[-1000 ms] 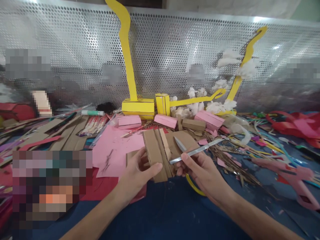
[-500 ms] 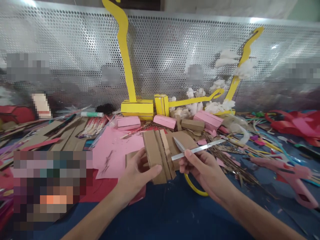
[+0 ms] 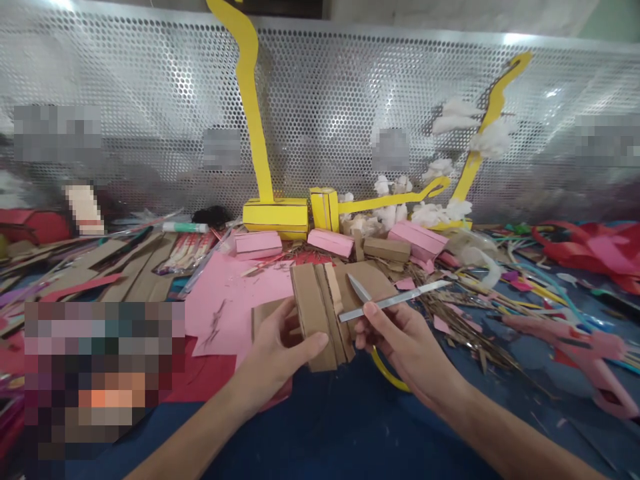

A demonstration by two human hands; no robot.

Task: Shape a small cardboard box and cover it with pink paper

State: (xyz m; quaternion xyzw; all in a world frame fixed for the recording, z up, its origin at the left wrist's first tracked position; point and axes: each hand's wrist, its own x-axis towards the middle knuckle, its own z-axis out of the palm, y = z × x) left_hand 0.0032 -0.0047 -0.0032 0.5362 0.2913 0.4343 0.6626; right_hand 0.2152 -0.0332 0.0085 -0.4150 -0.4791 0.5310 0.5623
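Observation:
My left hand (image 3: pixel 287 350) grips a folded piece of brown cardboard (image 3: pixel 315 320) by its left side, thumb on the front face. Ragged corrugated edges run down the cardboard's right part. In my right hand (image 3: pixel 395 330) is a slim silver blade (image 3: pixel 395 300), pinched between thumb and fingers, its left tip at the cardboard's right edge. Behind the blade a pointed scissor tip (image 3: pixel 359 288) shows over another brown cardboard piece (image 3: pixel 377 277). Below my right hand a yellow loop (image 3: pixel 387 373) is partly hidden.
Yellow box shapes (image 3: pixel 275 217), pink blocks (image 3: pixel 257 245) and a brown block (image 3: pixel 386 249) line the back, before a perforated metal panel (image 3: pixel 320 100). Pink paper (image 3: pixel 220 307) lies left; a pink glue gun (image 3: pixel 575 340), scraps and thin sticks lie right.
The held cardboard has shifted slightly right with my left hand and tilted a little. The blade has moved slightly left and now meets the cardboard's edge lower down.

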